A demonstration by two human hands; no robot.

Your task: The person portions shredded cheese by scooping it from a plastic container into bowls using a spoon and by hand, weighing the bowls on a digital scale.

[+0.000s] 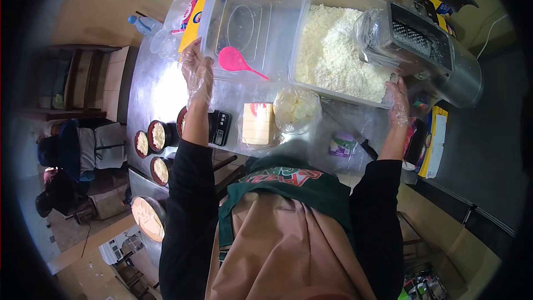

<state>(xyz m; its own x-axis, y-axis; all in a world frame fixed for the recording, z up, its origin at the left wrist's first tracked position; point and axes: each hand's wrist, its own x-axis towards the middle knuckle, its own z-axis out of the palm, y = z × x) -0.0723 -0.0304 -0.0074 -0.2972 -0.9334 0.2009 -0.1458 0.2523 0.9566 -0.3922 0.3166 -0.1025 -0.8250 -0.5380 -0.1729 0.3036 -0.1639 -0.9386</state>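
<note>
My left hand [198,72], in a clear plastic glove, grips the left edge of a clear plastic bin [280,28]. A pink spoon [233,59] lies at the near side of this bin. Gloved the same way, my right hand [398,100] holds the near right corner of a second plastic bin [300,39], heaped with white grated cheese [344,50]. Over that bin's right side reaches a metal cheese grater machine [419,39], wrapped partly in plastic. A block of cheese [258,123] and a plastic bag of pale pieces [297,109] lie in front of the bins.
A black scale [221,128] sits by my left forearm, near several cheese-filled bowls [158,135]. A knife [366,149] and a purple packet [343,144] lie right of centre. Yellow boxes [436,141] stand at right. A person [83,147] is at far left.
</note>
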